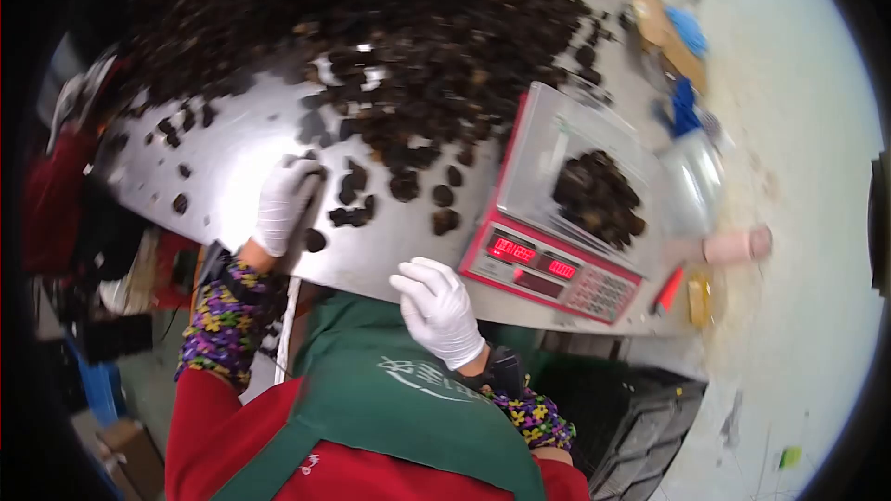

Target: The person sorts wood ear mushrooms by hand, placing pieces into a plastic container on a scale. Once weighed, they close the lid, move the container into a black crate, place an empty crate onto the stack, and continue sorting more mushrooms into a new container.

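Observation:
My left hand, in a white glove, is at the near edge of the metal table, its fingers bent round a dark brown dried mushroom. My right hand, also gloved, hovers in front of the table edge left of the scale, fingers loosely curled and slightly apart with nothing visible in them. The red scale has lit red digits. On its clear tray sits a small heap of dark mushrooms. Several loose mushrooms lie between my hands and the scale.
A large pile of dark mushrooms covers the back of the metal table. Right of the scale are a red-orange handled tool, a pink cylinder and a yellow item. A dark crate stands below the table.

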`<state>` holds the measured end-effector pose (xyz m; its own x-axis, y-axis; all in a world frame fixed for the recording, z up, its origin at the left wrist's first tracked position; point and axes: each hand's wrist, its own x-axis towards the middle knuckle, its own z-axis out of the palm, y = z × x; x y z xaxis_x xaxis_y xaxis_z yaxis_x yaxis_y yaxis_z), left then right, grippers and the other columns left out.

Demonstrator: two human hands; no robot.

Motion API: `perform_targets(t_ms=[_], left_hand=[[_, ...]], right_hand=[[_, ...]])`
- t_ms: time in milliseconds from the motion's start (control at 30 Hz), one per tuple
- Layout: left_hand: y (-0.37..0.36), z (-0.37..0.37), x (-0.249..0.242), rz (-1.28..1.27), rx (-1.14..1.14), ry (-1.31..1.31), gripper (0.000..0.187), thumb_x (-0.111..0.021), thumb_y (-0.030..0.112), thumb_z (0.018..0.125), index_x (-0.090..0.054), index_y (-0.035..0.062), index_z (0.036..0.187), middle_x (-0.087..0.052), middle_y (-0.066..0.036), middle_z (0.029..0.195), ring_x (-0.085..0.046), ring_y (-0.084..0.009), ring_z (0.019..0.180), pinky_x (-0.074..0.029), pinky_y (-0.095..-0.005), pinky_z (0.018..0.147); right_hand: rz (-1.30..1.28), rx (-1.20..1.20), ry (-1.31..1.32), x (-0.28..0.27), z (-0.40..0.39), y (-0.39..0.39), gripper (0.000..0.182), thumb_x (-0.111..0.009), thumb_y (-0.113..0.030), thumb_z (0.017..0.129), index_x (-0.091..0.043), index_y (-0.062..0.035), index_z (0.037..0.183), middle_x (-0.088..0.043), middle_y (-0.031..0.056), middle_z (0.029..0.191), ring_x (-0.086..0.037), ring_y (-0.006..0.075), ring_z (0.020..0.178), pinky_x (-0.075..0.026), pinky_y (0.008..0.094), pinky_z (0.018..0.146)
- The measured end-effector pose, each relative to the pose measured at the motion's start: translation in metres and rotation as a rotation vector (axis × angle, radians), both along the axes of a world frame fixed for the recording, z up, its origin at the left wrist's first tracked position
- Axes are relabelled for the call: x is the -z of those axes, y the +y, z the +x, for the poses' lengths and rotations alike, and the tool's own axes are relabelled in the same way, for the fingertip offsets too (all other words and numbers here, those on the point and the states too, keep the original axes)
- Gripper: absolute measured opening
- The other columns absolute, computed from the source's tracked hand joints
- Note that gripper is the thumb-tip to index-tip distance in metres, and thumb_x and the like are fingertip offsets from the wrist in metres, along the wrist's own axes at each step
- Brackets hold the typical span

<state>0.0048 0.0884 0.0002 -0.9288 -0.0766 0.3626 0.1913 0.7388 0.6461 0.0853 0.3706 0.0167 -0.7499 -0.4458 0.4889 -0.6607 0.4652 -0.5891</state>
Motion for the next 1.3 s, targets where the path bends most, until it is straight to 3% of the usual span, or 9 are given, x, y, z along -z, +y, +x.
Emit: perform_targets(t_ms=[200,300,433,567,700,767,900,1067,1300], left_hand=[[-0.009,-0.010,-0.016,0.177,0.044,-0.057,0.015,-0.067,0.001,0.091,-0.069,0.0006,0.106,-0.071,-0.011,0.096,-0.068,-0.0193,0.085,-0.053,-0.0321,0.077],[0.042,-0.001,-0.079,0.399,0.023,-0.257,0.016,-0.064,0.002,0.096,-0.067,0.0011,0.111,-0.068,-0.005,0.093,-0.063,-0.0090,0.080,-0.051,-0.0236,0.070],[0.126,-0.012,-0.136,0.112,0.300,0.189,0.021,-0.065,-0.002,0.091,-0.067,-0.0015,0.111,-0.067,-0.009,0.101,-0.065,-0.0200,0.091,-0.051,-0.0305,0.081],[0.221,-0.033,-0.162,0.264,0.532,0.206,0.024,-0.069,-0.002,0.086,-0.069,0.0028,0.110,-0.067,-0.010,0.104,-0.066,-0.0258,0.092,-0.053,-0.0329,0.081],[0.282,-0.071,-0.136,-0.071,0.698,0.388,0.023,-0.074,0.013,0.087,-0.071,0.0108,0.109,-0.067,-0.010,0.107,-0.065,-0.0304,0.100,-0.051,-0.0394,0.089],[0.290,-0.071,-0.123,-0.280,0.730,0.303,0.045,-0.076,0.030,0.086,-0.066,0.0156,0.127,-0.062,-0.015,0.129,-0.056,-0.0367,0.121,-0.041,-0.0485,0.106],[0.268,-0.049,-0.143,-0.193,0.600,0.368,0.059,-0.076,0.028,0.085,-0.059,0.0141,0.140,-0.048,-0.021,0.146,-0.047,-0.0391,0.133,-0.037,-0.0464,0.113],[0.182,-0.019,-0.108,-0.063,0.306,0.216,0.054,-0.069,0.003,0.086,-0.057,0.0056,0.139,-0.052,-0.017,0.145,-0.047,-0.0334,0.137,-0.037,-0.0408,0.115],[0.052,0.050,0.008,-0.365,-0.079,0.118,0.067,-0.075,0.018,0.085,-0.049,0.0113,0.147,-0.045,-0.024,0.149,-0.040,-0.0427,0.139,-0.033,-0.0505,0.115]], right_hand=[[-0.060,0.267,0.171,-0.048,0.015,0.068,0.032,-0.070,0.001,0.080,-0.070,-0.0065,0.111,-0.067,0.0108,0.114,-0.064,0.0326,0.106,-0.053,0.0422,0.091],[-0.063,0.443,0.214,-0.064,0.026,0.107,0.029,-0.068,0.004,0.081,-0.071,-0.0069,0.108,-0.068,0.0096,0.111,-0.065,0.0322,0.106,-0.053,0.0417,0.092],[-0.094,0.587,0.274,-0.074,0.029,0.151,0.027,-0.065,0.005,0.084,-0.072,-0.0058,0.108,-0.069,0.0107,0.112,-0.065,0.0320,0.107,-0.052,0.0408,0.094],[-0.106,0.648,0.308,-0.079,0.030,0.176,0.028,-0.064,0.006,0.084,-0.071,-0.0057,0.108,-0.069,0.0114,0.112,-0.065,0.0321,0.107,-0.052,0.0409,0.094],[-0.090,0.692,0.309,-0.075,0.037,0.189,0.028,-0.061,0.005,0.087,-0.070,-0.0052,0.111,-0.069,0.0116,0.112,-0.065,0.0300,0.107,-0.051,0.0392,0.094],[-0.100,0.705,0.294,-0.072,0.040,0.194,0.028,-0.064,0.006,0.084,-0.072,-0.0057,0.108,-0.069,0.0112,0.111,-0.065,0.0325,0.106,-0.052,0.0412,0.093],[-0.108,0.743,0.284,-0.070,0.044,0.205,0.028,-0.064,0.005,0.084,-0.072,-0.0055,0.108,-0.069,0.0117,0.111,-0.065,0.0329,0.106,-0.051,0.0421,0.094],[-0.073,0.771,0.270,-0.073,0.029,0.212,0.029,-0.067,0.005,0.082,-0.072,-0.0061,0.108,-0.067,0.0108,0.112,-0.063,0.0330,0.107,-0.050,0.0428,0.093],[0.152,0.652,0.223,-0.106,-0.028,0.209,0.020,-0.077,-0.008,0.078,-0.071,-0.0101,0.097,-0.064,0.0066,0.105,-0.058,0.0302,0.107,-0.046,0.0437,0.093]])
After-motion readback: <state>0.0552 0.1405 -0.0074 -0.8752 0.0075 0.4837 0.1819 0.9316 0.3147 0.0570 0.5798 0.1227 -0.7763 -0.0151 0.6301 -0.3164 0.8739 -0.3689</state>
